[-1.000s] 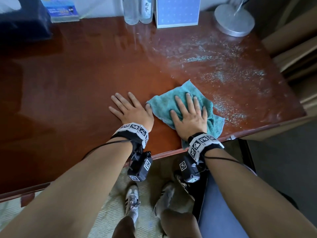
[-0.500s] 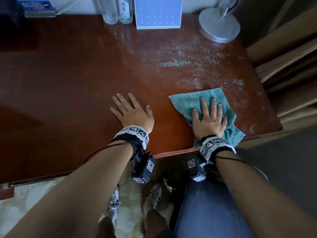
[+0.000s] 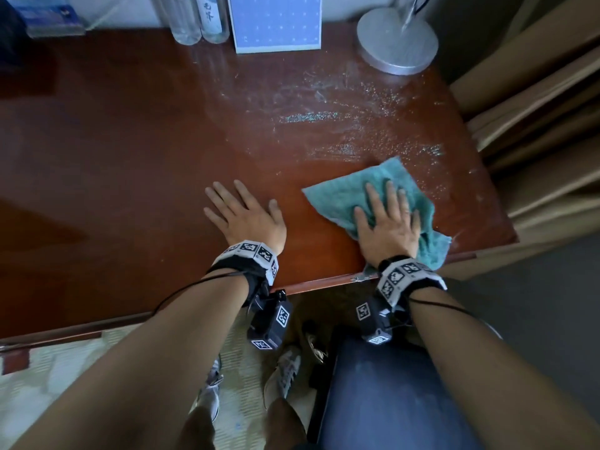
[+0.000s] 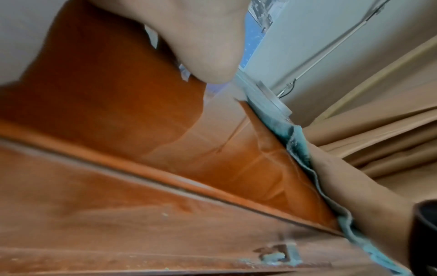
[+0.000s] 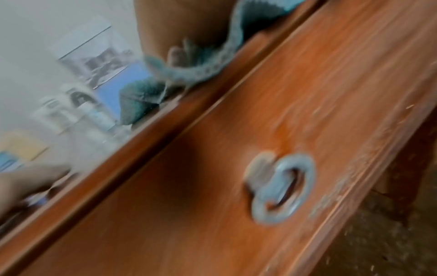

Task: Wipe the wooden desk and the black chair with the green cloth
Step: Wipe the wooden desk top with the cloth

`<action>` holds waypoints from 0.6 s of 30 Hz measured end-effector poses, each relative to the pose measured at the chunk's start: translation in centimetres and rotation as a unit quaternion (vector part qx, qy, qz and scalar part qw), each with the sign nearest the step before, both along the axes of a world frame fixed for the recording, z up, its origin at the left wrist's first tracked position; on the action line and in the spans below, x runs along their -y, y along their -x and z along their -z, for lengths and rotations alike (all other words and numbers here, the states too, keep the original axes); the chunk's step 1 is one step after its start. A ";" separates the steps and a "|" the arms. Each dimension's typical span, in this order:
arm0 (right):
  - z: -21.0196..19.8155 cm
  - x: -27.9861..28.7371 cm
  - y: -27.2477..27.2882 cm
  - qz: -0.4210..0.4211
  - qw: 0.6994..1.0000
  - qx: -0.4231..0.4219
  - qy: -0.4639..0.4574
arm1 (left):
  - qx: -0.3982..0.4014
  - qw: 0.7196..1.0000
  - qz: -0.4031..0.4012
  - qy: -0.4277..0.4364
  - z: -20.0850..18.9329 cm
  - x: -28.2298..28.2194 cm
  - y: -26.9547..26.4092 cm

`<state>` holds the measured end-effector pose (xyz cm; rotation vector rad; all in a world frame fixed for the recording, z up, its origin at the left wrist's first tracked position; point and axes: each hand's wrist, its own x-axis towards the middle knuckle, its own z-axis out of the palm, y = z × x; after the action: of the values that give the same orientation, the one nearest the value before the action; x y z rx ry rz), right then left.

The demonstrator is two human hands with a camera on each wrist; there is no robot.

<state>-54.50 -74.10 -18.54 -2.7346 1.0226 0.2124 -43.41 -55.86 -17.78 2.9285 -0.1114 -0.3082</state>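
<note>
Both hands on the desk's near right part.

The right hand (image 3: 386, 222) lies flat on the cloth (image 3: 344, 196) at the desk's (image 3: 130, 151) 4 o'clock, the left hand (image 3: 246, 216) just beside it at its 9 o'clock. Bottles (image 3: 198, 17), a card (image 3: 276, 24) and a lamp base (image 3: 397, 43) stand along the far edge, 12 to 2 o'clock. The chair (image 3: 383, 394) sits before the desk, at 5 o'clock.

Home study corner, wooden desk (image 3: 130, 131), lamp base (image 3: 397, 47), curtains (image 3: 535, 108)

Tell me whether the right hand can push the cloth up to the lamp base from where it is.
Probably yes. The right hand lies flat on the green cloth, and only bare, streaked desk lies between it and the lamp base; nothing stands in that path.
</note>
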 end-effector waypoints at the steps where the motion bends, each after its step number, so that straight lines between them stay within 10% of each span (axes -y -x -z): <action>1: -0.1 1.0 0.5 0.040 0.999 -0.004 -0.010 | -0.004 1.000 0.009 0.003 0.0 0.7 0.4; 5: -0.1 -0.2 -0.3 0.098 0.995 -0.011 -0.020 | -0.012 1.000 0.025 0.012 0.1 3.5 1.8; 11: -0.3 0.6 1.9 -0.108 0.994 0.000 -0.012 | -0.001 0.998 0.048 0.036 0.2 8.0 3.8; 18: 0.0 6.1 3.1 0.119 0.993 -0.010 -0.009 | -0.001 0.998 0.058 0.016 0.5 8.4 3.7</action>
<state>-57.60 -80.24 -18.50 -2.5682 1.3330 0.2094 -47.07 -64.23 -18.28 2.8953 -0.2855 -0.3232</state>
